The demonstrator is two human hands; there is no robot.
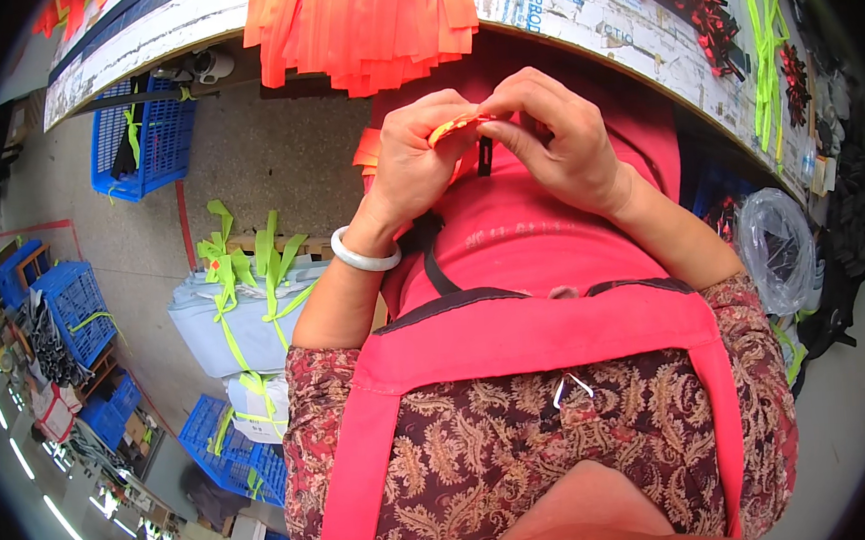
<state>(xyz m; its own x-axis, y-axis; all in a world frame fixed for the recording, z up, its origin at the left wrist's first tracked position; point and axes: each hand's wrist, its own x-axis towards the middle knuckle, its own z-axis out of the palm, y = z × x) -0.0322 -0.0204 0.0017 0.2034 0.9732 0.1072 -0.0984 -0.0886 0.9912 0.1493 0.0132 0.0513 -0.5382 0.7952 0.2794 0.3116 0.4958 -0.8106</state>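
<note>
My left hand (423, 155), with a pale bangle on its wrist, is closed round an orange fabric strip (456, 126) with a yellowish edge. My right hand (566, 138) pinches the strip's end between thumb and fingers, close against the left. A small black tab (486, 156) hangs below the fingertips; what it is fastened to is hidden. More orange fabric (368, 150) shows beside my left hand. Both hands are in front of my red apron (538, 207). Just beyond them, a thick row of orange strips (366, 29) drapes over the table edge.
The table (514, 1) curves across the far side, with black-and-red strip bundles (680, 2) and yellow-green strips (763, 46) at its right. Blue crates (168, 138) stand on the left floor, near pale blue bundles (218, 330) tied with yellow-green strips. A clear plastic bag (777, 246) is at right.
</note>
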